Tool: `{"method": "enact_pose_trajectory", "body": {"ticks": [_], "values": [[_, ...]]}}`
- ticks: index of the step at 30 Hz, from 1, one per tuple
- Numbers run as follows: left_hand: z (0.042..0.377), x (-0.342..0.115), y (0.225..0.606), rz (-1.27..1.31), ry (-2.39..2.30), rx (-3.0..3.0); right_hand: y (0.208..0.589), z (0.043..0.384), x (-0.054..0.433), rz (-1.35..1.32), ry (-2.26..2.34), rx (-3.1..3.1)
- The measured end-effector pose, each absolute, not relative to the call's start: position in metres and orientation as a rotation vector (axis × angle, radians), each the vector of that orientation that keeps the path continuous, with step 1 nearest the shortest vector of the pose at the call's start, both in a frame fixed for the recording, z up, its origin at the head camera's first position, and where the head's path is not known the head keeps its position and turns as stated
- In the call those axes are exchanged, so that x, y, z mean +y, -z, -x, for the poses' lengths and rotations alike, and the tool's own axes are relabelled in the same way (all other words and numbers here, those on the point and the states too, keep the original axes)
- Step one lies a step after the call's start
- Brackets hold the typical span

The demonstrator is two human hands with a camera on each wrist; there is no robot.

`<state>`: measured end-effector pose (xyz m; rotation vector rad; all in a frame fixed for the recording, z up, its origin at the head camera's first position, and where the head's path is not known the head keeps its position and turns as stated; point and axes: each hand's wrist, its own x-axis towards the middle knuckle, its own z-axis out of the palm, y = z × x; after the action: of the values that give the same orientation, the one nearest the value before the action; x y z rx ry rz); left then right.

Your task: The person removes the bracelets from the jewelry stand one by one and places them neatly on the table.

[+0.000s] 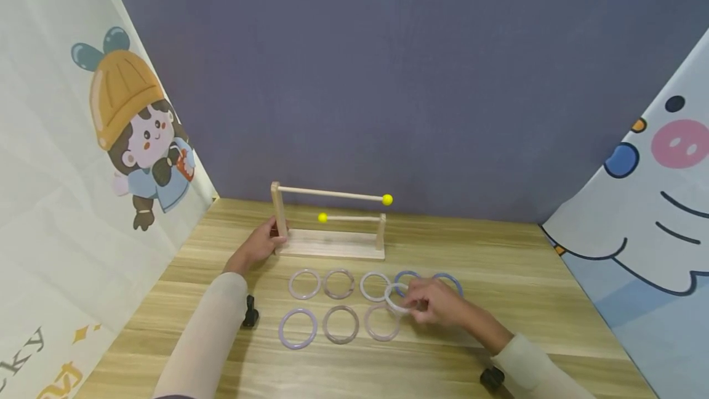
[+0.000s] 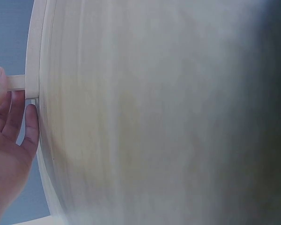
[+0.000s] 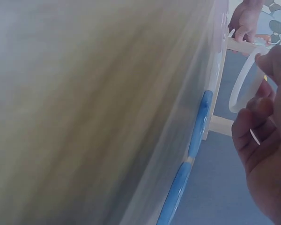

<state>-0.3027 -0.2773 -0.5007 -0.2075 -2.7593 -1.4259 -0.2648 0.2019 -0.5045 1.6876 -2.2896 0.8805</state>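
A wooden stand (image 1: 332, 245) has two posts, each bearing a horizontal rod tipped with a yellow ball; both rods are bare. My left hand (image 1: 260, 244) grips the stand's taller left post near its foot, thumb and fingers on either side of it in the left wrist view. In my right hand (image 1: 439, 304), thumb and fingertips pinch a white ring (image 3: 238, 91), raised off the table in the right wrist view. That hand is over the right end of the laid-out rings, partly hiding a blue ring (image 1: 407, 273) and another blue ring (image 1: 455, 281).
Left of my right hand lie a white ring (image 1: 362, 288), a pink ring (image 1: 381, 339), a brownish ring (image 1: 341, 342), a lilac ring (image 1: 298, 346) and more pale rings on the wooden table (image 1: 421, 368). A dark panel (image 1: 354, 79) rises behind; printed cloths flank both sides.
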Motion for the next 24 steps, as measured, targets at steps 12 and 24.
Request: {"method": "enact_pose_trajectory", "body": {"ticks": [12,24], "values": [[0.304,-0.276,0.503,0.194,1.419,-2.766,0.509,0.26,0.227,-1.771,-0.675,-2.262],[0.302,-0.276,0.501,0.196,1.419,-2.767,0.503,0.25,0.236,-1.821,-0.589,-2.456]]}}
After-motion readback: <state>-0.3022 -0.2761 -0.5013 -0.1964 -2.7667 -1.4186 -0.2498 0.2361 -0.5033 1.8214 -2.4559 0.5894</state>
